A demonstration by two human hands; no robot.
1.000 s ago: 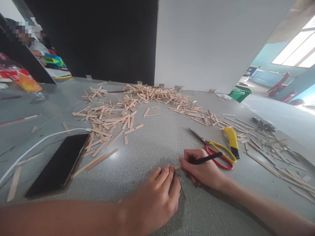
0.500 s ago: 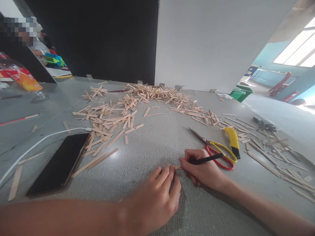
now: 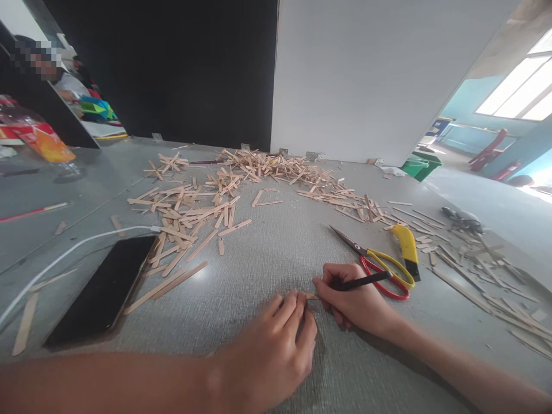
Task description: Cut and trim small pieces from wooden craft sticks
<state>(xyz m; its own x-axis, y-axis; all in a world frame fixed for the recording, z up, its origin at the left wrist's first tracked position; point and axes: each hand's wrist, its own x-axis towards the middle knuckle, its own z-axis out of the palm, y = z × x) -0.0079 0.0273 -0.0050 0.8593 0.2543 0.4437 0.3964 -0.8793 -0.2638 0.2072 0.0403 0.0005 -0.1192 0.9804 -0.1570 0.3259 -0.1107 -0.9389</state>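
My left hand point(image 3: 280, 339) rests on the grey tabletop with its fingers pressed together on a small wooden stick piece point(image 3: 311, 296). Most of that piece is hidden beneath the fingers. Close beside it, my right hand point(image 3: 351, 299) grips a slim black pen point(image 3: 366, 280), slanted with its rear end to the right. The pen's tip is hidden behind the fingers, at the stick piece's right end. Just beyond my right hand lie scissors point(image 3: 375, 260) with one red and one yellow handle. A yellow and black cutter point(image 3: 406, 250) lies beside them.
Wooden sticks point(image 3: 267, 165) are heaped along the upright panels point(image 3: 379, 75), with more scattered left and right. A dark phone point(image 3: 103, 290) on a white cable point(image 3: 81, 244) lies at left. Farther out are a tilted bottle point(image 3: 43, 138), a green bin point(image 3: 420, 167) and a person point(image 3: 71, 83).
Both hands stay in nearly the same place, with the pen still in my right. The view shifts very slightly, and the person at far left appears a little more in view.
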